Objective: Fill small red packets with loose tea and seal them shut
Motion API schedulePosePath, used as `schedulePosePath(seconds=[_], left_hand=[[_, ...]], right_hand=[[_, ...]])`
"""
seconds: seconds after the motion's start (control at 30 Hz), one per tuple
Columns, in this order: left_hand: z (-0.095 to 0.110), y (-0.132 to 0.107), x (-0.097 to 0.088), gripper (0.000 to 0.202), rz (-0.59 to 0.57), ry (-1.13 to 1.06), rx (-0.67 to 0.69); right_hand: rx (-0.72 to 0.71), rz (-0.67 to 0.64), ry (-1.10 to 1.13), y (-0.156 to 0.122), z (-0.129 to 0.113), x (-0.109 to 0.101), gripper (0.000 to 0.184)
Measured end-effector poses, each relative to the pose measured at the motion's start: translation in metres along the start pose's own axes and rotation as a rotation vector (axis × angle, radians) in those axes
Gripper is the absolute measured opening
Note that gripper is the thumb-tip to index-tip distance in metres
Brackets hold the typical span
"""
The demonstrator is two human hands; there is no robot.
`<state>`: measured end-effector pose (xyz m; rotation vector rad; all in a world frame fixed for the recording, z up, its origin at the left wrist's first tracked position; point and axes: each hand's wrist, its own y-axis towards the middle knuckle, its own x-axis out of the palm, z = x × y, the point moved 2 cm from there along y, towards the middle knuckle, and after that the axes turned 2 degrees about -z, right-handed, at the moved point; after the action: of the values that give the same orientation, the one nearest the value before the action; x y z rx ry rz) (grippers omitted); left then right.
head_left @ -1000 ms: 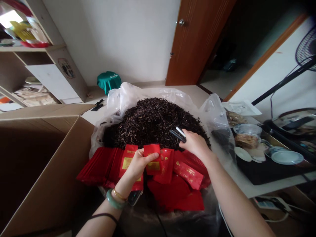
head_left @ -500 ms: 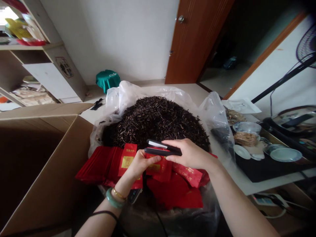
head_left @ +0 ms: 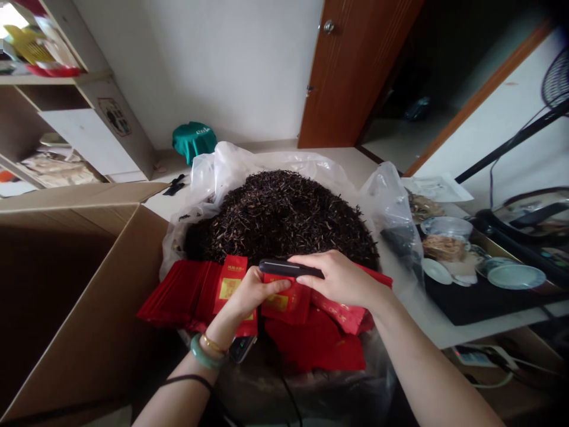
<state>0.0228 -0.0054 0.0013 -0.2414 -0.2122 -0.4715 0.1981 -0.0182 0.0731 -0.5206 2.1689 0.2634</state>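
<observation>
My right hand (head_left: 338, 276) grips a black hair straightener (head_left: 288, 268), its two arms pressed together. The jaws lie across the top edge of a red tea packet (head_left: 279, 296) with a gold label. Thumb and fingers of my left hand (head_left: 255, 290) pinch that packet near its top left. Beside the left hand, another red packet (head_left: 230, 284) leans against a row of packed red packets (head_left: 182, 290). More red packets (head_left: 317, 344) lie below and to the right of the hands. Behind them rises a heap of dark dried tea leaves (head_left: 288, 213).
A clear plastic bag (head_left: 231, 157) surrounds the tea heap. An open cardboard box (head_left: 124, 261) stands at the left. On the right, a table (head_left: 444, 329) holds dishes and a clear tub (head_left: 446, 237). A dark cable (head_left: 288, 394) hangs below the packets.
The hair straightener's arms, apart before, have closed over the packet's top edge. My left hand still pinches the same packet. The view has shifted slightly.
</observation>
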Motion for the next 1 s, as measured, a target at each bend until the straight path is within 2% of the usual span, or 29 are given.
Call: schedulePosePath(seconds=[0.33, 1.0], left_hand=[[0.0027, -0.0007, 0.0001, 0.041, -0.004, -0.063, -0.054], [-0.0001, -0.0011, -0.0013, 0.039, 0.003, -0.061, -0.050]], right_hand=[[-0.025, 0.002, -0.030, 0.0034, -0.0016, 0.0006, 0.035], [-0.007, -0.023, -0.047, 0.0035, -0.0041, -0.0006, 0.037]])
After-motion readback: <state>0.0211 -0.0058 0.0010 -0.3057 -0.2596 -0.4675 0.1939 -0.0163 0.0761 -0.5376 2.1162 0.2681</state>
